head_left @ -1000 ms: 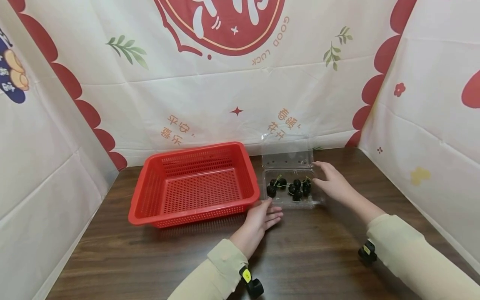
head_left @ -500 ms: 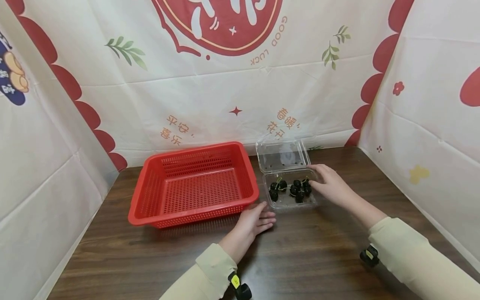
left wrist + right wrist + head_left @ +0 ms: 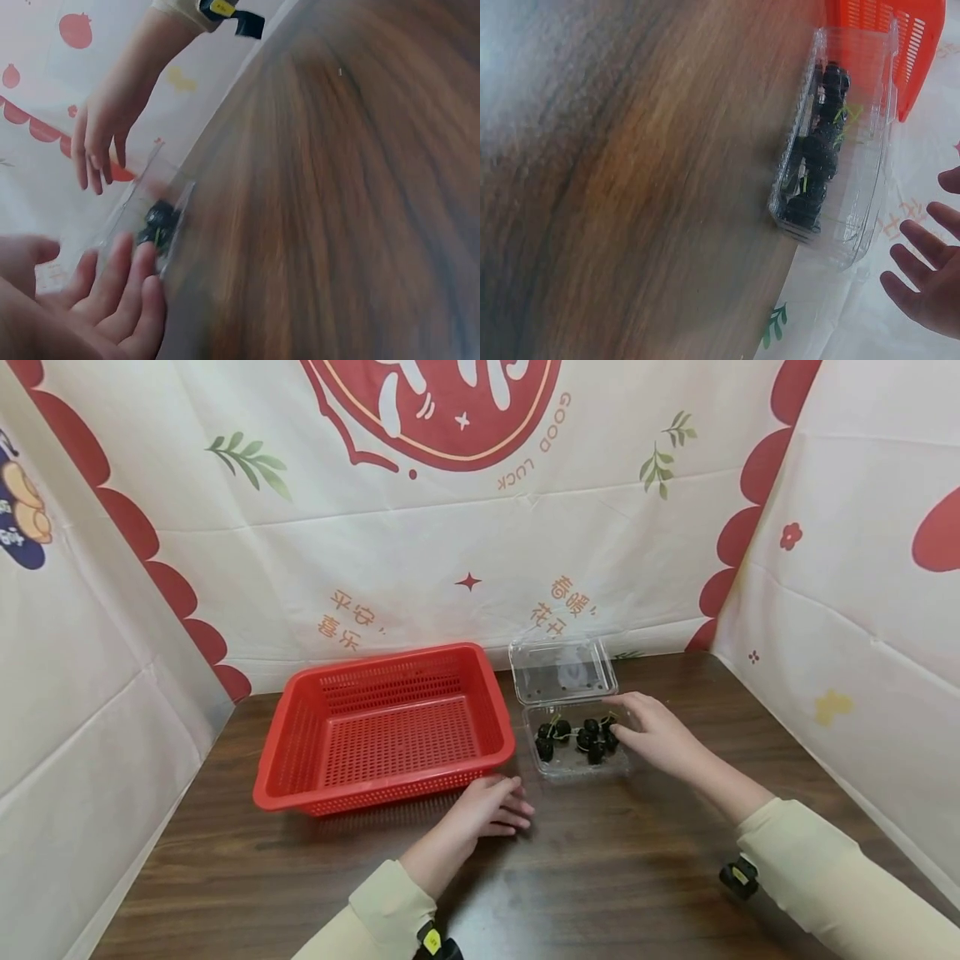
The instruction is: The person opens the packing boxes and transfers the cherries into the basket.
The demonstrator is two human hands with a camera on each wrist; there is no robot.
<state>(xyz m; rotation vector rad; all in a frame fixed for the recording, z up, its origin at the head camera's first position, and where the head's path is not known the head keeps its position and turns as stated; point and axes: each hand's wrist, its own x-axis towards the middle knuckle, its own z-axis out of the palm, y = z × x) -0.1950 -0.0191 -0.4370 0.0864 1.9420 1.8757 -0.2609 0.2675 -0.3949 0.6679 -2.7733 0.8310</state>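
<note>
A clear plastic clamshell box lies on the table with its lid raised at the back. Inside are small bunches of dark, round, grape-like fruits on thin green stems. My right hand hovers at the box's right side, fingers spread and holding nothing; the right wrist view shows it apart from the box. In front of the red basket's near right corner is my left hand, its fingers loosely extended and nothing in them. The left wrist view shows its fingers in front of the box.
A red perforated plastic basket stands left of the box, nearly touching it. Dark wood-grain table spreads across the front. A printed white cloth encloses the back and both sides.
My left hand has drawn back from the box, leftward and nearer to me. The box turned slightly and its lid shifted left and tilted. My right hand moved slightly left.
</note>
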